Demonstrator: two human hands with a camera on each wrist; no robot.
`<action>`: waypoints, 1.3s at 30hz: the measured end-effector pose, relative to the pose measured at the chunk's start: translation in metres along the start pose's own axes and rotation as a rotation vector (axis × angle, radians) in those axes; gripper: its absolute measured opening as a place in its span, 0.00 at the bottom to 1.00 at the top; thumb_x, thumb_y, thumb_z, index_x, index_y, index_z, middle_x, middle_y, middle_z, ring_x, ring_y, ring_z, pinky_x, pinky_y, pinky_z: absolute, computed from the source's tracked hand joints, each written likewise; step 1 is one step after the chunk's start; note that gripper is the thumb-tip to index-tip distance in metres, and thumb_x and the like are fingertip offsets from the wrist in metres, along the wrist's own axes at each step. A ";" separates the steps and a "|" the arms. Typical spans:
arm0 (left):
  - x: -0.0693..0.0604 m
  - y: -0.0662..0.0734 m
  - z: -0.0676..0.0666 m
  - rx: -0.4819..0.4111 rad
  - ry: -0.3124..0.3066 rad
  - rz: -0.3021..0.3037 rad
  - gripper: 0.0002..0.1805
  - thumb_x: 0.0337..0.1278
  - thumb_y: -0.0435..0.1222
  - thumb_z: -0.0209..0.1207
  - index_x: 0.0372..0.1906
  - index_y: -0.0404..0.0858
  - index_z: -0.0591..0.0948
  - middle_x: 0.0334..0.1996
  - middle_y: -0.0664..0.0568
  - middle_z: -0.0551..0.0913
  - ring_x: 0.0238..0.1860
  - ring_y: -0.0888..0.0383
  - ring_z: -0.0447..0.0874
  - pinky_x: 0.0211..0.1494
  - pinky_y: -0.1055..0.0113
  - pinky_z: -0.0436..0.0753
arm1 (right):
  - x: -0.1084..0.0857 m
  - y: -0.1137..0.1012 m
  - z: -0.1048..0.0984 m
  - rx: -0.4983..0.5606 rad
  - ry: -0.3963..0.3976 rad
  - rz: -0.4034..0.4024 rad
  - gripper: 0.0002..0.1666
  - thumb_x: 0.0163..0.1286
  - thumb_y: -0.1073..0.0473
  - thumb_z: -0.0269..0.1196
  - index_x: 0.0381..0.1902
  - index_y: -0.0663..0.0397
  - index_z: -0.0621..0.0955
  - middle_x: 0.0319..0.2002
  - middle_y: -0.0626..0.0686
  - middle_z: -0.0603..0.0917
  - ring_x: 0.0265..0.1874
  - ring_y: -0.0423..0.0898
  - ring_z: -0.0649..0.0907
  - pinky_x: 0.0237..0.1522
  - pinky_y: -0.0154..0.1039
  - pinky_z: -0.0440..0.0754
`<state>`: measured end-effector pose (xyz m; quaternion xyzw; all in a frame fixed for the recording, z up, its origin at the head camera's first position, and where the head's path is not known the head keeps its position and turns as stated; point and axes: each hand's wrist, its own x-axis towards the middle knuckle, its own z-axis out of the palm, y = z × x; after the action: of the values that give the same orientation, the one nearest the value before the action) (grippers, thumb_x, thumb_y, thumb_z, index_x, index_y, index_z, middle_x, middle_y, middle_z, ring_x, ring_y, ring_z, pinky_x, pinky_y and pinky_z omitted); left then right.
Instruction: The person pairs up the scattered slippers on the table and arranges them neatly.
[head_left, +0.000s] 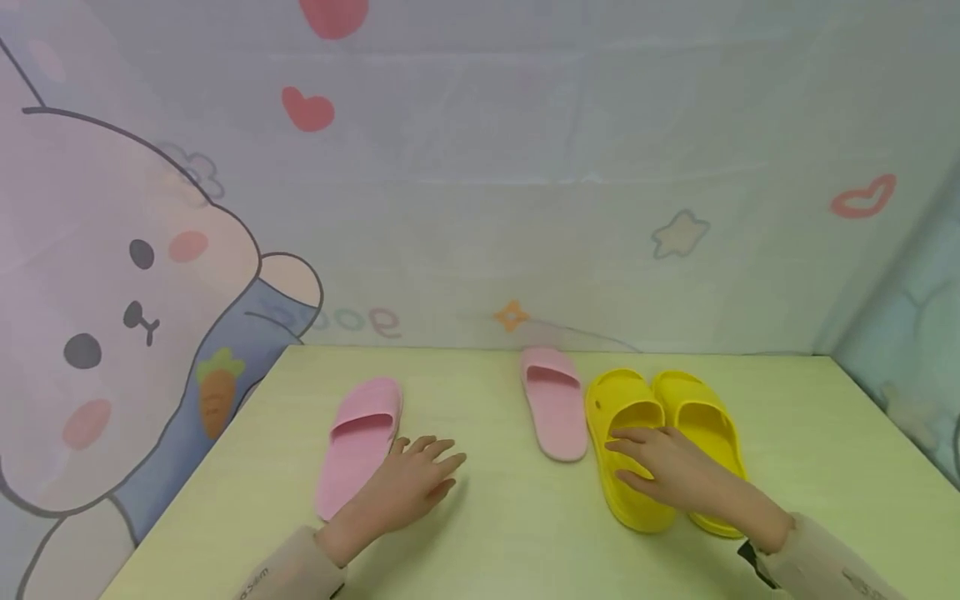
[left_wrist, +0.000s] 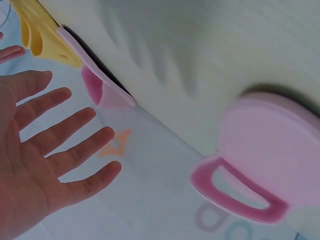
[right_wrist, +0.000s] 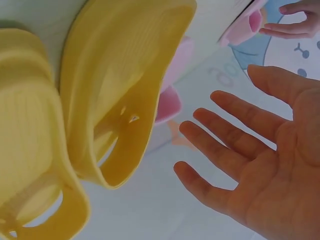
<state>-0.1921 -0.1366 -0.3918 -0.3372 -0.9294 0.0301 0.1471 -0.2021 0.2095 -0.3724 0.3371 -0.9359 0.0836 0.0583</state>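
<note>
A pink slipper (head_left: 352, 458) lies at the left of the table, toe toward the back. My left hand (head_left: 405, 487) hovers just right of it, fingers spread, holding nothing; the left wrist view shows the left palm (left_wrist: 35, 165) bare. Another pink slipper (head_left: 558, 417) lies near the table's back edge, right of the middle. Beside it stand two yellow clogs, the left clog (head_left: 637, 508) and the right clog (head_left: 701, 429). Above the left clog is my right hand (head_left: 678, 471), fingers apart and holding nothing. In the right wrist view, a gap separates the right palm (right_wrist: 280, 185) from the clogs.
The pale yellow-green table (head_left: 480, 542) ends at a hanging cloth (head_left: 480, 167) printed with a bear, hearts and stars. Another cloth (head_left: 915, 333) hangs along the right side. Table surface shows between the left pink slipper and the other footwear.
</note>
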 end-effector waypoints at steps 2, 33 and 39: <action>-0.005 -0.006 0.000 -0.004 0.012 -0.013 0.16 0.53 0.42 0.57 0.48 0.46 0.77 0.49 0.49 0.79 0.49 0.49 0.76 0.47 0.49 0.73 | 0.004 0.000 0.001 0.002 0.003 -0.010 0.22 0.60 0.54 0.59 0.51 0.56 0.77 0.51 0.56 0.78 0.48 0.53 0.78 0.46 0.56 0.73; -0.089 -0.066 0.009 -0.001 -0.071 -0.165 0.11 0.45 0.40 0.62 0.37 0.48 0.77 0.38 0.55 0.80 0.37 0.55 0.77 0.31 0.56 0.72 | 0.062 -0.013 0.032 -0.027 -0.240 0.018 0.25 0.63 0.56 0.56 0.58 0.59 0.69 0.60 0.61 0.69 0.59 0.60 0.68 0.56 0.62 0.62; -0.092 -0.068 0.009 -0.049 -0.087 -0.163 0.13 0.43 0.38 0.63 0.37 0.47 0.75 0.41 0.51 0.79 0.38 0.52 0.77 0.30 0.56 0.71 | 0.064 -0.014 0.038 -0.016 -0.300 0.041 0.24 0.64 0.56 0.55 0.58 0.55 0.70 0.61 0.60 0.68 0.61 0.59 0.67 0.58 0.64 0.58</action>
<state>-0.1694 -0.2473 -0.4128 -0.2623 -0.9597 0.0099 0.1005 -0.2440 0.1518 -0.3973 0.3263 -0.9414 0.0260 -0.0813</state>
